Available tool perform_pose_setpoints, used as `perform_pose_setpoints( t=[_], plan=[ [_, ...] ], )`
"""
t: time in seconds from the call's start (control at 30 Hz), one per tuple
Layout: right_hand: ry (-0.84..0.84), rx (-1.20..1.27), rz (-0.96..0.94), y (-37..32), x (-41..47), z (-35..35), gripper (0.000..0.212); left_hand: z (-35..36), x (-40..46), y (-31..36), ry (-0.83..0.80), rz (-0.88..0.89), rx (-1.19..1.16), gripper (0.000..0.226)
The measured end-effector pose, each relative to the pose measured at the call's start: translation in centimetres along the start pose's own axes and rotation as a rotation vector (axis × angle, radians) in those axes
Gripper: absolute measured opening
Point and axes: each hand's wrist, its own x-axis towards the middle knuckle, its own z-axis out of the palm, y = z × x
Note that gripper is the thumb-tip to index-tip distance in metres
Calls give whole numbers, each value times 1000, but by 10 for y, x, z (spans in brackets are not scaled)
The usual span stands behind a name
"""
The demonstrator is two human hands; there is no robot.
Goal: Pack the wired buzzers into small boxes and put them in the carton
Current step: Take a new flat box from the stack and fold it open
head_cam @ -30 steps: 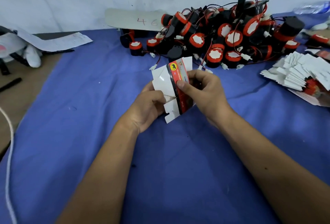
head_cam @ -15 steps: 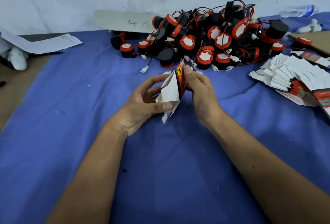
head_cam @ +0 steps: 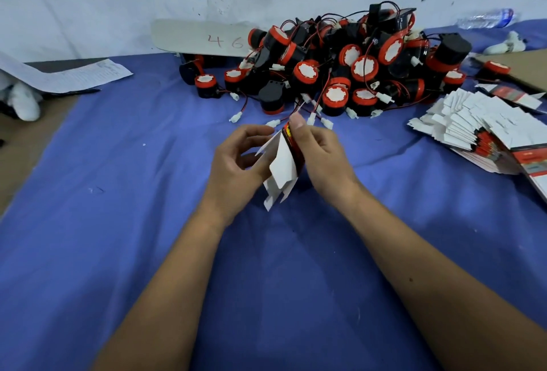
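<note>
Both forearms reached in over the blue cloth [head_cam: 118,222] on the bench. The left hand [head_cam: 236,163] and right hand [head_cam: 322,160] had a flat, unfolded small box [head_cam: 284,163] between them, white inside facing the camera, red and black print on the far side. Right fingers [head_cam: 297,123] pinched its top edge; the left thumb pressed the lower part, other fingers loosely curled. Behind sat the pile of wired buzzers [head_cam: 340,69], black with red caps. Off to the right lay a fanned stack of flat boxes [head_cam: 473,131]. Far back, a card marked 46 [head_cam: 207,39] leaned on the wall.
</note>
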Motion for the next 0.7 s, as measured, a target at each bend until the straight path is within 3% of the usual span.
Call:
perform_pose_setpoints(
  t=[0.17,0.33,0.57,0.6,0.7],
  plan=[
    [26,-163,-81,-4,-3,0,57,-6,4,-1,136,-2,123,15],
    [72,-329,-147,-1,-3,2,54,-15,7,-3,209,-60,168,26],
    [80,-474,-173,0,-2,4,47,-15,9,-6,341,-76,25,34],
    [58,-458,-191,0,-4,5,51,-13,9,-7,357,-73,11,34],
    [-30,-381,-245,3,-6,7,95,-8,7,-6,391,-90,-65,46]
  ],
)
